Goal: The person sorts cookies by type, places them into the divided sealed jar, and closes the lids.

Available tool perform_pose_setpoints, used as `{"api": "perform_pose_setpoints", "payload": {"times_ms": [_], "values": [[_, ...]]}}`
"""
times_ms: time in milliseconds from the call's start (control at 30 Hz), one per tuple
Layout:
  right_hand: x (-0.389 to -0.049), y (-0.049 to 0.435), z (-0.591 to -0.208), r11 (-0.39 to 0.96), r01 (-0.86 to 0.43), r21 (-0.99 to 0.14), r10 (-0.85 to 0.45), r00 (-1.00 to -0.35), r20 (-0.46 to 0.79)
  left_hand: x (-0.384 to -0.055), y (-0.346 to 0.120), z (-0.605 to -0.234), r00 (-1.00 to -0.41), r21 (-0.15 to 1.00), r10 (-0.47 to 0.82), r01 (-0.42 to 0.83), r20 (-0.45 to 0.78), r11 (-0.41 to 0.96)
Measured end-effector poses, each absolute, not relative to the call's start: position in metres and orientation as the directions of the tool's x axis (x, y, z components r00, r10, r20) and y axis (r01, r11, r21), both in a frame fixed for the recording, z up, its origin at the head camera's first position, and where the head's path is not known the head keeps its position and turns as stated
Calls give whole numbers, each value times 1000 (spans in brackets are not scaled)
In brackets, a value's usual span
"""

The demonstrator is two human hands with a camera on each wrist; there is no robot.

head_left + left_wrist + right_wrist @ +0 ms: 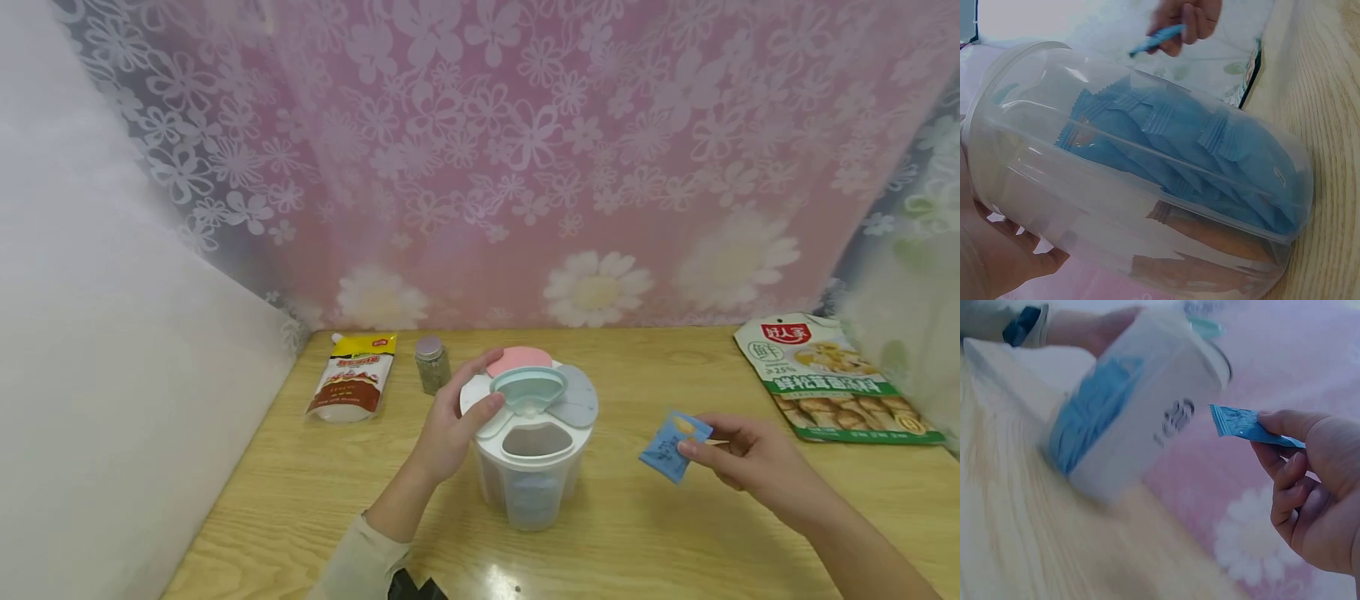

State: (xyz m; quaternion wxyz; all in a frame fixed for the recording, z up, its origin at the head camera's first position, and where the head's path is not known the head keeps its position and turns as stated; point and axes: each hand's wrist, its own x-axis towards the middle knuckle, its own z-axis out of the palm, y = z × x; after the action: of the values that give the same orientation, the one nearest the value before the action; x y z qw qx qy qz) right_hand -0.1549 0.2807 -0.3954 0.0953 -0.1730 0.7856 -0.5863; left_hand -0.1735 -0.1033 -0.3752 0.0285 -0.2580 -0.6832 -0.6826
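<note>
A clear lidded storage canister with several compartments stands on the table in front of me. My left hand grips its upper left side, thumb over the lid and fingers around the back. One mint-green flap on the lid is raised, with an opening in front of it. Several blue sachets fill one compartment in the left wrist view, and orange-brown packets lie in the compartment beside it. To the right of the canister, my right hand pinches a blue sachet between thumb and fingers.
A white pouch with a yellow top and a small spice jar stand back left. At the far right a large green-and-white food bag leans near the side wall. A floral pink curtain hangs along the table's back edge.
</note>
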Motion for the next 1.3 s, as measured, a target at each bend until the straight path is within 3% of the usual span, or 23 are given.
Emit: {"api": "perform_pose_setpoints", "payload": {"times_ms": [267,500,867,1133,1300], "values": [[-146,246,-361,29,-358,-933,-438,-843,310,-173,-105,-376,-867,918,312,394,390,-51],[-147,207,-336,-30,-378,-925,-459,-817,349,-172,-105,-377,-862,918,321,387,393,-84],[-147,163,-319,67,-394,-917,-444,-835,326,-173,-105,-376,-861,913,313,402,401,-66],[-147,150,-326,125,-500,-857,-482,-786,388,-174,-105,-375,-855,914,331,400,400,-71],[-148,148,-331,142,-525,-839,-447,-790,419,-175,-107,-374,-864,925,336,372,373,-71]]}}
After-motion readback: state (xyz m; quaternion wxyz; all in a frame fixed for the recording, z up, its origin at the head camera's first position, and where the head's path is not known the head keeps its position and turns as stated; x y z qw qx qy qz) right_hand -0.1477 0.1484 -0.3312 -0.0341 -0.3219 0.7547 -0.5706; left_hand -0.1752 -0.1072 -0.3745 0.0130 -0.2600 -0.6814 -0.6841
